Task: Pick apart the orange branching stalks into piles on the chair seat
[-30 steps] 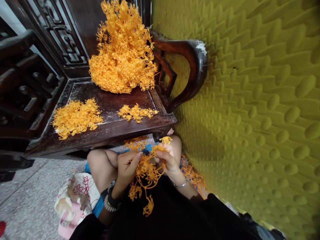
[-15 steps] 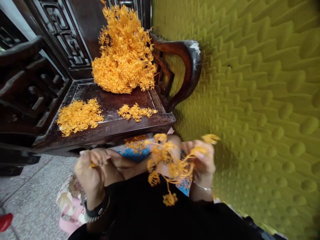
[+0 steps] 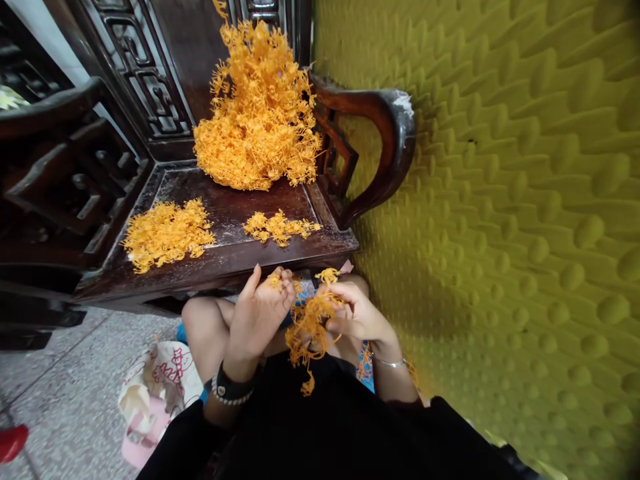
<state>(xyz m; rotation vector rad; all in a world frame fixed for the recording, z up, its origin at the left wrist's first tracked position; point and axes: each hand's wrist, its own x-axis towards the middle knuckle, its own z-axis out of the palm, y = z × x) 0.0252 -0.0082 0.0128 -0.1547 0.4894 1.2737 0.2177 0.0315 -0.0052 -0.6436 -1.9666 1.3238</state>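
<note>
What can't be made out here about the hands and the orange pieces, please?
Head view, left hand: grip on the small orange bit hidden by curled fingers.
Head view, orange tangle in right hand: single pieces too small.
Head view, red thing: cut off by left edge.

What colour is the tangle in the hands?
Orange. The tangle shows best in the head view.

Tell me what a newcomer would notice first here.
A tall orange heap fills the back of the dark seat, beside a bumpy yellow wall on the right. Below, over the lap, the right hand grips an orange tangle while the left hand pinches a small bit.
</note>
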